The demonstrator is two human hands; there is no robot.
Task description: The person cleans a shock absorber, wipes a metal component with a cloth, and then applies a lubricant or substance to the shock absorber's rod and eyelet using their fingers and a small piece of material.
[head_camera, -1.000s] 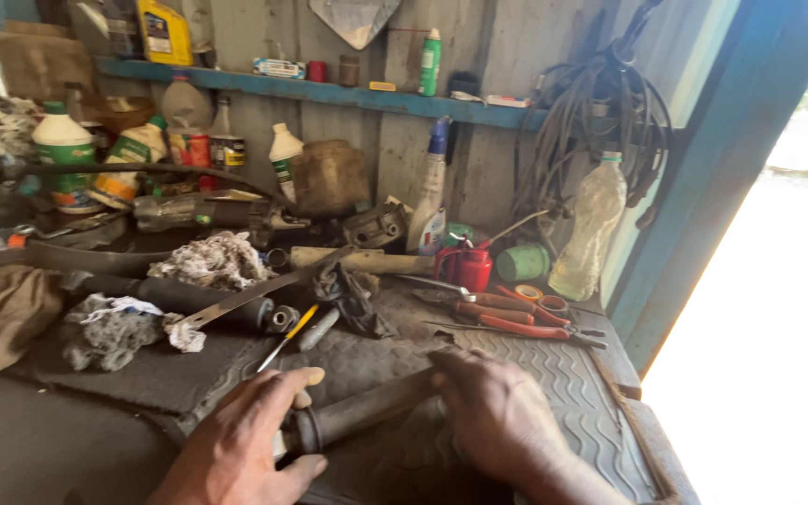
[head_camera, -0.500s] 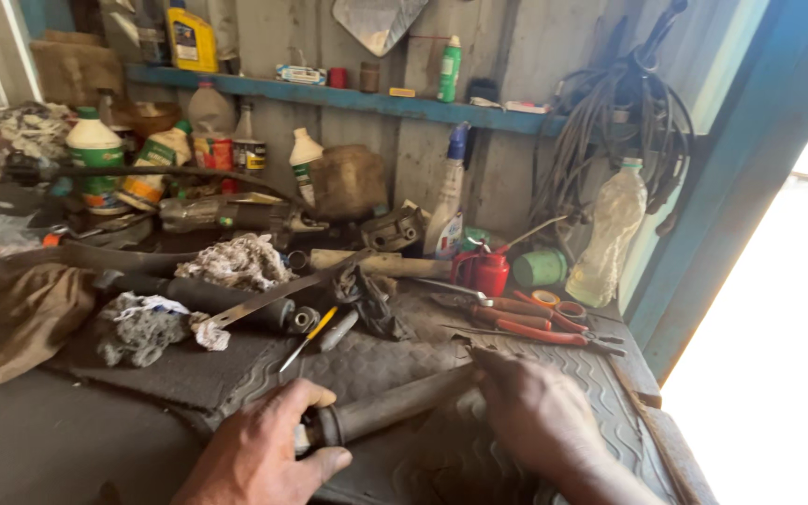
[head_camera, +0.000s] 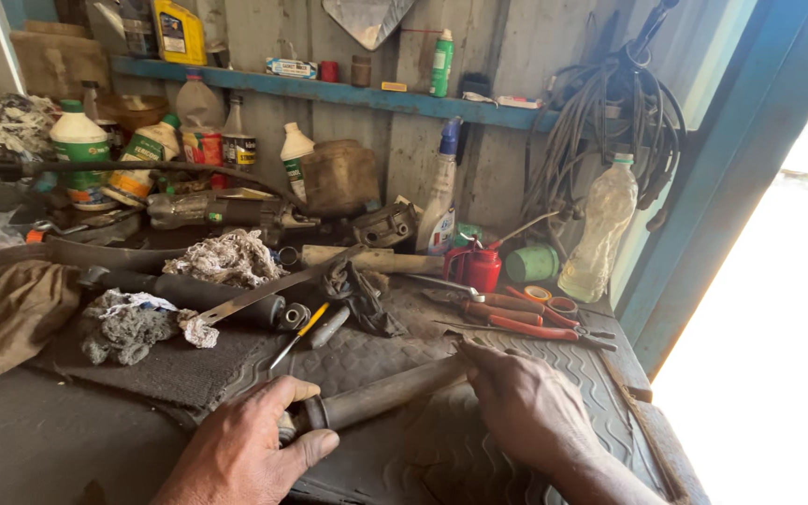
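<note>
A dark metal shaft (head_camera: 390,393) lies across a ribbed rubber mat (head_camera: 572,374) on the workbench. My left hand (head_camera: 250,444) grips its near end, thumb and fingers closed around the collar. My right hand (head_camera: 526,402) covers the far end, palm down, fingers wrapped over it. Just beyond the shaft lie a yellow-handled screwdriver (head_camera: 299,335) and a hacksaw blade (head_camera: 264,295) resting on another dark tube (head_camera: 194,292).
Red-handled pliers (head_camera: 516,323) and a red oil can (head_camera: 479,266) sit right of centre. Rags (head_camera: 128,323), bottles (head_camera: 81,154), a spray bottle (head_camera: 441,201) and metal parts crowd the back. Cables (head_camera: 610,112) hang on the wall by a blue door frame (head_camera: 722,168).
The view has shifted slightly downward and closer. Both hands stay on the shaft; the left hand has slid a little along its near end.
</note>
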